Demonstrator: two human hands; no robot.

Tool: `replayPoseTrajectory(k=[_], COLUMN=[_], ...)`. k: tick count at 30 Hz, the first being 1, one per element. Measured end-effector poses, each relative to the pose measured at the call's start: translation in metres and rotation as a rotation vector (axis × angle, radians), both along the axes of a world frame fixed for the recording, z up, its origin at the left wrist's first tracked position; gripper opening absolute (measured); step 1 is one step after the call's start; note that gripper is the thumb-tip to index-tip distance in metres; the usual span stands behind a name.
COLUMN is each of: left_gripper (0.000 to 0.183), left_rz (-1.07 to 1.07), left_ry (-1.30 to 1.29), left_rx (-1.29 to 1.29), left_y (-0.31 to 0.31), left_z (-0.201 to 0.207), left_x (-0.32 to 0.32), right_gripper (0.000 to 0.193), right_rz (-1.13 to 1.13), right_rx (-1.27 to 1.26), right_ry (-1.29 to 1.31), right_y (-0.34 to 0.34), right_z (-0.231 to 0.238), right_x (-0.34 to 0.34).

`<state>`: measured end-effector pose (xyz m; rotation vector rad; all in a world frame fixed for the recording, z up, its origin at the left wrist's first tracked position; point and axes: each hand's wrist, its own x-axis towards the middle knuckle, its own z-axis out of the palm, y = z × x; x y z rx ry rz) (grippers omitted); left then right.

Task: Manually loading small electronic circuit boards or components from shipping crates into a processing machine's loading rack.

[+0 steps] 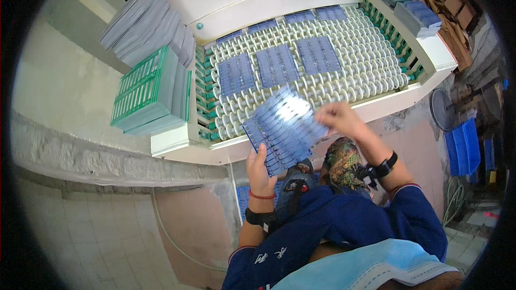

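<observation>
The roller conveyor (395,101) spreads out before me, smooth cream casing around ridged rows of pale, ring-shaped wheels, with toothed green gears down both sides. At the conveyor's left edge leans a fanned grey stack (142,27) of thin, flat sheets, and nearer me a blocky green-slatted stack (141,87). Right of the conveyor sits a glossy blue bin (463,147). Just this side of the conveyor's front ledge I hold shiny, thin blue panels (277,137), apparently two overlapping, patterned in fine rows. Three similar rectangular boards (277,65) lie side by side on the conveyor's wheels. My left hand (260,174) grips the panels' lower left edge, thumb on top; my right hand (344,120) curls its fingers at their right edge, whether pinching I cannot tell. A red beaded bracelet (262,197) rings my left wrist.
</observation>
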<state>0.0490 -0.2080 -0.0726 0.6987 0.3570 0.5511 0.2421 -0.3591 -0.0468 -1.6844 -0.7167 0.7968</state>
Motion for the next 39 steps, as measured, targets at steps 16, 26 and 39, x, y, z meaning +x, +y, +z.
replayPoseTrajectory(k=[16,26,39], left_gripper=[0.034,0.031,0.048], left_rz=[-0.04,-0.023,0.339], left_ry=[-0.012,0.071,0.646], left_rx=[-0.102,0.033,1.238], left_y=[0.007,0.018,0.085], left_z=[0.001,0.011,0.036], left_x=[-0.033,-0.018,0.016], right_gripper=[0.025,0.02,0.021], right_rz=[-0.684,0.119,-0.225], right_rx=[-0.473,0.067,-0.081], right_ry=[-1.054,0.291,-0.121], right_y=[-0.05,0.02,0.034], right_z=[0.012,-0.016,-0.005], right_x=[0.163,-0.049,0.007])
